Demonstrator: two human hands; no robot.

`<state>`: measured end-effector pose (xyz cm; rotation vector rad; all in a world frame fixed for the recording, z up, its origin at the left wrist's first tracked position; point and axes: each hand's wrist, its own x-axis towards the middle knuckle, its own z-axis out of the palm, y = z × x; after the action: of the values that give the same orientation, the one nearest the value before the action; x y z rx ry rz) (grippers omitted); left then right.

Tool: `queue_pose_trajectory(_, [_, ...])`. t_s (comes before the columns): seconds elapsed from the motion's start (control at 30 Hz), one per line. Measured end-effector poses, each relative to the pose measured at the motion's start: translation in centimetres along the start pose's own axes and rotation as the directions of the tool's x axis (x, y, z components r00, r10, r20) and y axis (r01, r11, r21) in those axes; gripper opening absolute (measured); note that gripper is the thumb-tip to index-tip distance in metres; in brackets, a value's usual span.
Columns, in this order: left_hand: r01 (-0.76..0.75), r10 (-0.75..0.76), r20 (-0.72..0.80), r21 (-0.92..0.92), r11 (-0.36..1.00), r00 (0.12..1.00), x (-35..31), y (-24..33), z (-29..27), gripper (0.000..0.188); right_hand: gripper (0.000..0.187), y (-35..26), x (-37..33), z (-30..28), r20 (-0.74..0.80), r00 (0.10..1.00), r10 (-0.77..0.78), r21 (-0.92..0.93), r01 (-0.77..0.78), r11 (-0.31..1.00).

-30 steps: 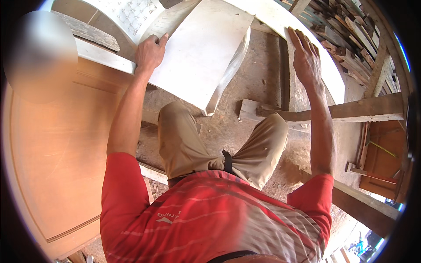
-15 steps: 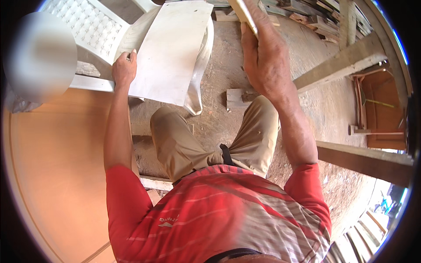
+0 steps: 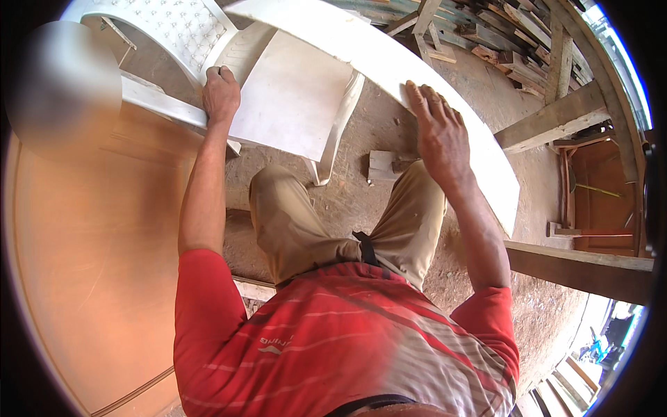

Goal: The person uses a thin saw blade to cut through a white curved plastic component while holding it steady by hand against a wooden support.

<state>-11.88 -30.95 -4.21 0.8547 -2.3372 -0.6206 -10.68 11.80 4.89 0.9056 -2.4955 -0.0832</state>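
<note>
A long white panel (image 3: 445,104) slants from the upper middle down to the right. My right hand (image 3: 445,139) is on its near edge, fingers stretched over the top face and thumb hidden. Behind it, a white sheet (image 3: 299,97) lies across the seat of a white plastic chair (image 3: 167,28). My left hand (image 3: 221,96), fingers curled, is closed at the chair's arm beside the sheet's left edge. What lies under its fingers is partly hidden.
A large orange-brown wooden panel (image 3: 97,278) fills the left. Wooden beams (image 3: 556,118) stand at the right, with stacked planks (image 3: 500,42) behind. A wood block (image 3: 381,167) lies on the floor ahead of my knees. A blurred pale round shape (image 3: 62,90) covers the upper left.
The white panel in my right hand has turned from nearly edge-on to showing its broad face, now spanning the upper right. My right hand has come slightly lower. My left hand stays at the chair.
</note>
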Motion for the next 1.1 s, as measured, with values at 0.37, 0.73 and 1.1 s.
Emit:
queue_pose_trajectory(0.37, [-0.157, 0.141, -0.113, -0.144, 0.977, 0.984, -0.4, 0.5, -0.6, 0.046, 0.063, -4.3, -1.4, 2.5, 0.082, 0.979, -0.184, -0.025, 0.187, 0.982])
queue_pose_trajectory(0.73, [-0.123, 0.075, 0.224, 0.206, 0.971, 0.972, -0.3, 0.7, -0.5, 0.040, 0.055, -5.6, 1.4, 5.3, 0.024, 0.975, -0.221, -0.035, 0.221, 0.975])
queue_pose_trajectory(1.1, [-0.257, 0.245, 0.147, 0.070, 0.964, 0.958, -0.3, 0.3, -0.2, 0.055, 0.055, -5.2, -0.5, 4.5, 0.095, 0.962, -0.255, 0.013, 0.255, 0.967])
